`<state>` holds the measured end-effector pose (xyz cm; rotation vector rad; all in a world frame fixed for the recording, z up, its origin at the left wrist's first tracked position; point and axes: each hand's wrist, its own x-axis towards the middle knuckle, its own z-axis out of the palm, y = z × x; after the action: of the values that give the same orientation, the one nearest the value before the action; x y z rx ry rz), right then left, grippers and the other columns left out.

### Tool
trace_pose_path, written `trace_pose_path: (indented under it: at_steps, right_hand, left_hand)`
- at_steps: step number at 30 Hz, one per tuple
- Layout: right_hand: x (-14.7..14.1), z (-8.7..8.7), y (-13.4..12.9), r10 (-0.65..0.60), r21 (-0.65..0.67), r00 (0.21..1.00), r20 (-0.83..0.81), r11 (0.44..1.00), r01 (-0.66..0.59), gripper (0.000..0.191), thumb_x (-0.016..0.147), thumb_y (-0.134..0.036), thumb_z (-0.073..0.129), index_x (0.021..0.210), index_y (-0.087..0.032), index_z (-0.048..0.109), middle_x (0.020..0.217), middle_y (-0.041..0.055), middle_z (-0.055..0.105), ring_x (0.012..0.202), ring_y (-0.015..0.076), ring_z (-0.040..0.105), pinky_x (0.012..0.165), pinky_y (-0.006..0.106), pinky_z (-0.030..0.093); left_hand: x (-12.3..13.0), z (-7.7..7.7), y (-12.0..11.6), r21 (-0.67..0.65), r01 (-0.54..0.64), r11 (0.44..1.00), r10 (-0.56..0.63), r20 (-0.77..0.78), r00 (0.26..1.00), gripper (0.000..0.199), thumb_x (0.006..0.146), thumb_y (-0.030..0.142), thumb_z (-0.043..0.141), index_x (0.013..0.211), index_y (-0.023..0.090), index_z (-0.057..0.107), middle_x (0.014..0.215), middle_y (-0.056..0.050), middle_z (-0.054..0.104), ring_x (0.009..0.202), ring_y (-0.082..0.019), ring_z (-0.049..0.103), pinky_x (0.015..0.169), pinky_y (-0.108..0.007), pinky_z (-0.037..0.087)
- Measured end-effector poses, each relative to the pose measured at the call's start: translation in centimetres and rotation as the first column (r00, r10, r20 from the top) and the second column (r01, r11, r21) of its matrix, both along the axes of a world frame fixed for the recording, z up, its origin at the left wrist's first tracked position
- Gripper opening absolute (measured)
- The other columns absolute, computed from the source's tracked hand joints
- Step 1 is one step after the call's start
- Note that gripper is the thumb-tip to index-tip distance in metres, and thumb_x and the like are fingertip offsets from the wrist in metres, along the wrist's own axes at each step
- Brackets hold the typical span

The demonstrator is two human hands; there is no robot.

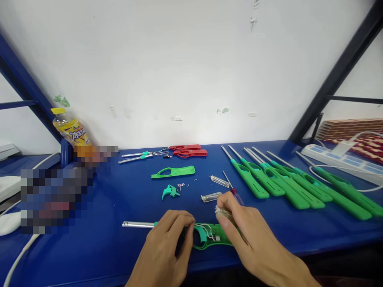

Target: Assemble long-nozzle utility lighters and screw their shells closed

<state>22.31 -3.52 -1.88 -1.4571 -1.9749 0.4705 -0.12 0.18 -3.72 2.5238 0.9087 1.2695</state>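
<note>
A green gas lighter (214, 243) lies opened on the blue table, its white wires and a teal trigger showing inside and its metal barrel (137, 225) pointing left. Near the trigger loop, my left hand (166, 247) pinches the lighter by its upper edge; the fingertips partly hide what they touch. My right hand (251, 235), over the handle end, grips a small clear fuel tank (225, 214) between thumb and fingers. Two similar clear tanks (220, 181) and a screwdriver (236, 194) rest just beyond it. Behind my left hand are a loose teal trigger (171, 191) and tiny parts (181, 185).
A green half shell (175, 172) and red lighter parts (190, 152) lie toward the wall. Several green lighters (287, 183) are lined up on the right, beside a white power strip (344, 159). A yellow-capped bottle (73, 129) stands at left near a blurred patch.
</note>
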Motion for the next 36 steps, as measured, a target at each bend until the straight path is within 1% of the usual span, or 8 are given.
trace_pose_path:
  at_steps: [3, 6, 9, 15, 21, 27, 32, 36]
  right_hand:
    - [-0.1, 0.1, 0.3, 0.007, 0.035, 1.0, 0.006, 0.999, -0.007, 0.022, 0.114, -0.036, 0.029, 0.101, -0.028, 0.045, 0.072, -0.0074, 0.054, 0.058, 0.0154, 0.05, 0.059, 0.031, 0.03]
    - [-0.1, 0.1, 0.4, -0.006, 0.065, 1.0, 0.025, 0.998, 0.005, 0.026, 0.114, -0.036, 0.027, 0.099, -0.027, 0.047, 0.075, -0.0062, 0.057, 0.061, 0.0156, 0.053, 0.06, 0.032, 0.032]
    - [0.0, -0.1, 0.3, 0.0, 0.073, 0.999, 0.033, 0.997, -0.002, 0.024, 0.114, -0.036, 0.033, 0.099, -0.027, 0.05, 0.084, -0.0051, 0.063, 0.066, 0.0151, 0.058, 0.062, 0.031, 0.036]
    - [-0.1, -0.7, 0.2, -0.008, 0.173, 0.999, 0.049, 0.985, -0.001, 0.011, 0.112, -0.033, 0.044, 0.108, -0.029, 0.055, 0.101, -0.0016, 0.066, 0.082, 0.0165, 0.068, 0.068, 0.031, 0.044]
    - [-0.2, -1.0, 0.3, 0.003, 0.273, 0.997, 0.072, 0.962, -0.023, 0.008, 0.11, -0.028, 0.047, 0.111, -0.029, 0.055, 0.102, -0.0012, 0.065, 0.083, 0.0161, 0.069, 0.067, 0.03, 0.046]
    - [-0.2, -1.0, 0.4, -0.038, 0.264, 0.999, 0.001, 0.964, 0.036, 0.006, 0.109, -0.028, 0.051, 0.109, -0.029, 0.057, 0.1, -0.0027, 0.066, 0.086, 0.014, 0.069, 0.073, 0.029, 0.047]
    - [-0.3, -1.0, 0.4, -0.033, 0.259, 0.999, 0.006, 0.965, 0.03, 0.007, 0.109, -0.027, 0.052, 0.108, -0.028, 0.059, 0.099, -0.0021, 0.067, 0.086, 0.0144, 0.069, 0.077, 0.03, 0.048]
    - [-0.3, -1.0, 0.2, -0.025, 0.229, 1.0, 0.015, 0.973, 0.021, 0.009, 0.109, -0.029, 0.052, 0.107, -0.027, 0.06, 0.1, -0.0013, 0.068, 0.086, 0.0155, 0.07, 0.078, 0.031, 0.048]
  left_hand:
    - [0.3, 0.2, 0.0, 0.1, -0.063, 0.993, 0.07, -0.073, 0.995, 0.017, 0.103, 0.008, 0.05, 0.108, 0.02, 0.059, 0.091, -0.003, 0.068, 0.082, -0.019, 0.066, 0.074, -0.033, 0.056]
    - [0.9, 0.6, 0.2, 0.106, -0.085, 0.991, 0.098, -0.121, 0.988, 0.015, 0.101, 0.007, 0.05, 0.103, 0.02, 0.057, 0.089, -0.003, 0.067, 0.083, -0.023, 0.063, 0.073, -0.038, 0.052]
    - [1.4, 0.7, 0.4, 0.057, -0.082, 0.995, 0.089, -0.134, 0.987, 0.015, 0.1, 0.007, 0.05, 0.104, 0.02, 0.056, 0.094, -0.004, 0.067, 0.085, -0.024, 0.063, 0.075, -0.04, 0.051]
    - [1.3, -0.3, 0.9, 0.053, -0.061, 0.997, 0.07, -0.19, 0.979, 0.029, 0.104, 0.004, 0.047, 0.124, 0.022, 0.055, 0.107, -0.003, 0.071, 0.092, -0.024, 0.065, 0.086, -0.042, 0.049]
    - [1.2, 0.1, 0.9, 0.075, -0.037, 0.997, 0.051, -0.186, 0.981, 0.019, 0.108, 0.012, 0.048, 0.119, 0.023, 0.058, 0.103, -0.002, 0.07, 0.089, -0.023, 0.064, 0.084, -0.039, 0.047]
    - [1.3, 0.3, 0.8, 0.116, -0.039, 0.992, 0.062, -0.204, 0.977, 0.016, 0.109, 0.013, 0.047, 0.117, 0.021, 0.058, 0.1, -0.003, 0.07, 0.087, -0.023, 0.064, 0.082, -0.039, 0.048]
    - [1.2, 0.3, 0.6, 0.111, -0.051, 0.993, 0.072, -0.195, 0.978, 0.016, 0.109, 0.015, 0.046, 0.116, 0.021, 0.059, 0.099, -0.003, 0.07, 0.085, -0.023, 0.064, 0.081, -0.04, 0.049]
    - [1.1, 0.2, 0.5, 0.101, -0.042, 0.994, 0.064, -0.229, 0.971, 0.02, 0.108, 0.011, 0.045, 0.118, 0.021, 0.059, 0.101, -0.004, 0.07, 0.088, -0.024, 0.065, 0.082, -0.04, 0.049]
